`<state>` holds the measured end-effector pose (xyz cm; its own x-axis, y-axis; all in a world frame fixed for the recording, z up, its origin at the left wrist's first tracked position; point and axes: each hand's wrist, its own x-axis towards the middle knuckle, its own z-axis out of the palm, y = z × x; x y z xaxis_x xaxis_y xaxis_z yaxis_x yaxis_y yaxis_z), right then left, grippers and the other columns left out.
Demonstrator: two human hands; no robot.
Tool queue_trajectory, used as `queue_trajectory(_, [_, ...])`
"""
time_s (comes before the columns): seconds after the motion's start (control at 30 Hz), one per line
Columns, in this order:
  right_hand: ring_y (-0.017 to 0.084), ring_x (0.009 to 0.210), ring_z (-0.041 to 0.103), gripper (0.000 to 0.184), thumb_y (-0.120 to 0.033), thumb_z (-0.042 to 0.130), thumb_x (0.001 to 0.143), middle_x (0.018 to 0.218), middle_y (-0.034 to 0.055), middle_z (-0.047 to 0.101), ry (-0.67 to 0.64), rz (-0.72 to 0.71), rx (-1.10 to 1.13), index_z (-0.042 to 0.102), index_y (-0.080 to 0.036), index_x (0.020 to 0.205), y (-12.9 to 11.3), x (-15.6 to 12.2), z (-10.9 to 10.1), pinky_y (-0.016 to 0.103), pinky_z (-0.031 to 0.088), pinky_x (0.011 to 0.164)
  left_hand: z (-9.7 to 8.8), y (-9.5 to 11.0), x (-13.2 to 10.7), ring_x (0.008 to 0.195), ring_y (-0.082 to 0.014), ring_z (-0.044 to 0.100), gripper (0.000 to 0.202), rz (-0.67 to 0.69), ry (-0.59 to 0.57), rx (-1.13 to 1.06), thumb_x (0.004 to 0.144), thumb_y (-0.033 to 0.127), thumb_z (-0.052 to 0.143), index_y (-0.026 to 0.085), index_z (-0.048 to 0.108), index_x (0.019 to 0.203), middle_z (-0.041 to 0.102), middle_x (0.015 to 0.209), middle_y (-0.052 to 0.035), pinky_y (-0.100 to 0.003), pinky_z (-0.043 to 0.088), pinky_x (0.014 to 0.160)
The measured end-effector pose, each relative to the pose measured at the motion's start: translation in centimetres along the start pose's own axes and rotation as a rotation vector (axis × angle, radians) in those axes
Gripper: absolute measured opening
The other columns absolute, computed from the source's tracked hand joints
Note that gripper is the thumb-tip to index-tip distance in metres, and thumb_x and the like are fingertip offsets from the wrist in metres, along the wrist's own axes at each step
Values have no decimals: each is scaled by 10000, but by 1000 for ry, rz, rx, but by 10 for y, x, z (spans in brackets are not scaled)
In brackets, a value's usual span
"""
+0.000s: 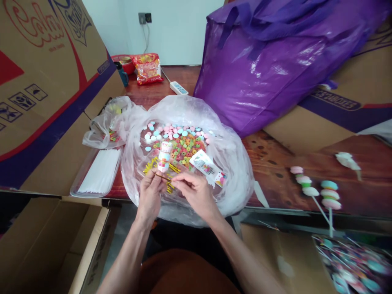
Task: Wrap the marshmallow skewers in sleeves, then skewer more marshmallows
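My left hand (pixel 150 191) is closed around the stick of a candy skewer (pixel 164 157), a stack of pastel candy pieces held upright over the tray. My right hand (pixel 192 188) pinches a thin gold twist tie (pixel 165 177) at the skewer's base. Both hands hover above a clear plastic bag (pixel 235 171) that lines a tray of pink and blue candies (pixel 171 131) and small coloured ring candies (pixel 186 148). Several gold twist ties (pixel 150 165) and small printed stickers (pixel 206 165) lie in the tray by my fingers.
A tray of white sticks (pixel 101 173) sits at the left. Finished skewers (pixel 318 192) lie on the wooden table at the right. A purple bag (pixel 275 61), cardboard boxes (pixel 39 90), a power strip (pixel 178 87) and a snack packet (pixel 148 67) surround the work spot.
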<state>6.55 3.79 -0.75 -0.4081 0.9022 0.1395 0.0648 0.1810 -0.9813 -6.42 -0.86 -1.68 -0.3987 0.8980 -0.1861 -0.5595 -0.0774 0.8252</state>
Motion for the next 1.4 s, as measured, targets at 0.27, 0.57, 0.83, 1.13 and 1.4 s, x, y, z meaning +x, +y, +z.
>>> queue_trajectory(0.27, [82, 463, 427, 167, -318, 784, 656, 530, -50, 561, 140, 324, 372, 691, -179, 657, -1, -7, -12, 219, 320, 438, 21, -20, -14, 566, -71, 404, 160, 26, -100, 207, 879, 306, 639, 233, 506, 932, 503, 700, 58, -176, 309, 521])
queue_trajectory(0.57, [113, 561, 497, 194, -360, 691, 779, 633, -35, 564, 226, 245, 298, 607, -195, 722, 3, -17, -25, 233, 403, 503, 38, -35, -15, 716, -104, 520, 179, 136, -162, 320, 868, 358, 696, 204, 616, 912, 594, 813, 5, -207, 428, 657])
queue_trajectory(0.83, [131, 700, 517, 189, -328, 567, 919, 827, -2, 556, 149, 14, 227, 513, -214, 777, 7, -29, -42, 257, 434, 632, 55, -18, -15, 452, -11, 148, 376, -432, -274, -89, 681, 311, 865, 150, 528, 731, 362, 546, 94, -113, 148, 383])
queue_trajectory(1.13, [152, 683, 464, 155, -226, 412, 958, 747, -5, 479, 247, -217, -346, 398, -234, 804, 9, -41, -61, 289, 378, 647, 69, -41, -25, 471, -38, 278, 338, -215, -225, 191, 800, 442, 763, 181, 550, 831, 413, 572, 79, -128, 246, 416])
queue_trajectory(1.4, [100, 461, 402, 216, -361, 517, 925, 584, -74, 449, 238, 168, 38, 430, -238, 770, 5, -53, -74, 226, 342, 453, 79, -52, -28, 479, -31, 299, 342, -241, -288, 216, 731, 398, 826, 142, 707, 924, 505, 607, 46, -166, 242, 447])
